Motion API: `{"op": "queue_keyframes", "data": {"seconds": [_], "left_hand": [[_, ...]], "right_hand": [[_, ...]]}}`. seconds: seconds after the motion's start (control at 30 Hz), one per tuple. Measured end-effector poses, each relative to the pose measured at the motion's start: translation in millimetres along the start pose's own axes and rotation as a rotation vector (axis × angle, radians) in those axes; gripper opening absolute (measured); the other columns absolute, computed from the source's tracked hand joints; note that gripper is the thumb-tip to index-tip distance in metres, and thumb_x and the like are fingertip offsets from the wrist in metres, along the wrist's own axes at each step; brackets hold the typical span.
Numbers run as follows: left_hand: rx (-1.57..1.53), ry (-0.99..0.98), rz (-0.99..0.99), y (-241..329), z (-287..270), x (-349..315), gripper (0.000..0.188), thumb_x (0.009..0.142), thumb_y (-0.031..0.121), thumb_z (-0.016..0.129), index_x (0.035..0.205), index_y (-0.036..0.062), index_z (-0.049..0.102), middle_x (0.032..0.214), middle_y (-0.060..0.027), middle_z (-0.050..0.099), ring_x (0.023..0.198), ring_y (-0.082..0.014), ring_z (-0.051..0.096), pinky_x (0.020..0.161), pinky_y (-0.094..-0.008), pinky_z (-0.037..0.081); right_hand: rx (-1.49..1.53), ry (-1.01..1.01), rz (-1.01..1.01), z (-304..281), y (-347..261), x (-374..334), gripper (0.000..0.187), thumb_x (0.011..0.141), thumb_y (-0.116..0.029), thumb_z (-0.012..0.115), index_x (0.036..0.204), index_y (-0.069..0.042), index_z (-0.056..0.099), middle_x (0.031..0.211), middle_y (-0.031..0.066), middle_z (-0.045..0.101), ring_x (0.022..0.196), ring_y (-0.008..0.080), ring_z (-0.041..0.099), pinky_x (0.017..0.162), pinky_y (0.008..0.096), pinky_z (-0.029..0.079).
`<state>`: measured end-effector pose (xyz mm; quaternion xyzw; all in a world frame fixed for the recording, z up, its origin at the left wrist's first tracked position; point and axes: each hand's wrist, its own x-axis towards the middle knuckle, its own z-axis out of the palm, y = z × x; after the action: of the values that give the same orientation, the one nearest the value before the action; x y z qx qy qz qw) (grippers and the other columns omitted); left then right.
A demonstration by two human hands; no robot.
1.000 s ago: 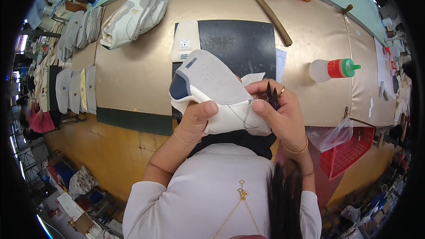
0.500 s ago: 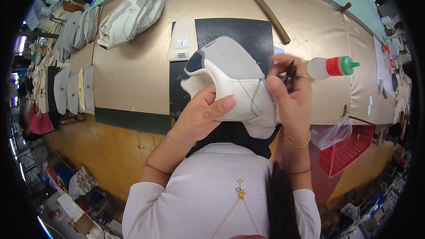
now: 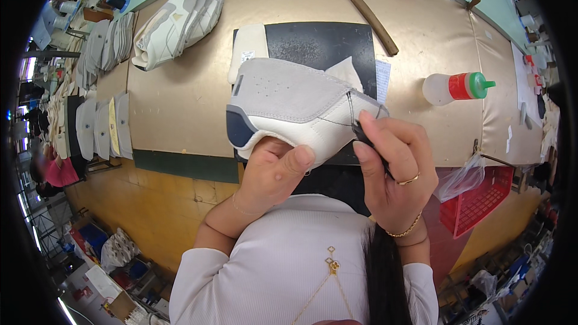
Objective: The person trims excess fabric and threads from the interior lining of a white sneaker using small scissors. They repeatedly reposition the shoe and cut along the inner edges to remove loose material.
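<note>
A white and grey shoe upper (image 3: 286,93) with a dark navy patch is held above the table in front of me. My left hand (image 3: 274,171) is closed on its near edge, thumb outside and fingers tucked into the opening. My right hand (image 3: 400,165) grips small black thread snips (image 3: 360,132), partly hidden by the fingers. Their tip is at the right part of the upper, by dark stitching lines. Under the upper lies a black board (image 3: 298,39), with a cream padded piece (image 3: 250,42) on its left side.
A stack of shoe uppers (image 3: 183,21) lies at the far left, with grey pieces (image 3: 102,126) nearer. A hammer (image 3: 367,15) rests beyond the board. To the right lies a green-capped bottle (image 3: 442,89). A red crate (image 3: 478,201) stands below the table's right edge.
The upper has been turned so that its grey panel lies more level. My right hand has come down and toward me, bringing the thread snips against the upper's right part.
</note>
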<state>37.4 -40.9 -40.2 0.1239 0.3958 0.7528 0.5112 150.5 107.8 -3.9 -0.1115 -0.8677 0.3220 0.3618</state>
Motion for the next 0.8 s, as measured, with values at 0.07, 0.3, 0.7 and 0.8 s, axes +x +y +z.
{"op": "queue_keyframes", "data": {"seconds": [0.07, 0.3, 0.7, 0.8], "left_hand": [[0.009, 0.016, 0.008, 1.1, -1.0, -2.0, 0.07, 0.092, 0.032, 0.07, 0.144, -0.0012, 0.039, 0.145, -0.0167, 0.047, 0.135, -0.0306, 0.047, 0.112, -0.0461, 0.04], [-0.016, 0.008, 0.069, 1.6, 2.5, -6.6, 0.058, 0.094, 0.027, 0.07, 0.137, -0.0042, 0.048, 0.136, -0.0135, 0.055, 0.126, -0.0227, 0.052, 0.108, -0.0356, 0.04], [0.045, -0.007, 0.046, 0.4, -2.2, -6.0, 0.07, 0.093, 0.03, 0.069, 0.144, -0.0031, 0.037, 0.146, -0.0195, 0.047, 0.134, -0.0328, 0.048, 0.111, -0.0468, 0.042], [0.039, -0.014, 0.041, -0.4, -3.1, -6.1, 0.069, 0.093, 0.03, 0.069, 0.144, -0.0032, 0.037, 0.145, -0.0194, 0.047, 0.133, -0.0324, 0.049, 0.11, -0.0467, 0.042]], "right_hand": [[-0.007, -0.012, -0.014, 0.8, -2.4, 2.5, 0.039, 0.079, 0.006, 0.073, 0.116, -0.002, 0.069, 0.091, 0.009, 0.064, 0.075, 0.0206, 0.064, 0.062, 0.0282, 0.053], [-0.087, -0.056, -0.079, -0.8, -0.2, 5.5, 0.044, 0.073, 0.006, 0.073, 0.116, -0.001, 0.07, 0.089, 0.0084, 0.063, 0.072, 0.0196, 0.064, 0.058, 0.0284, 0.053], [-0.029, -0.04, 0.074, -10.9, -7.5, 5.6, 0.029, 0.08, 0.001, 0.075, 0.109, -0.004, 0.073, 0.092, 0.0088, 0.066, 0.078, 0.0199, 0.064, 0.068, 0.0279, 0.051], [-0.073, -0.083, 0.037, -12.2, -8.7, 4.8, 0.03, 0.079, 0.001, 0.076, 0.108, -0.006, 0.074, 0.09, 0.0076, 0.066, 0.076, 0.019, 0.064, 0.067, 0.0277, 0.051]]}}
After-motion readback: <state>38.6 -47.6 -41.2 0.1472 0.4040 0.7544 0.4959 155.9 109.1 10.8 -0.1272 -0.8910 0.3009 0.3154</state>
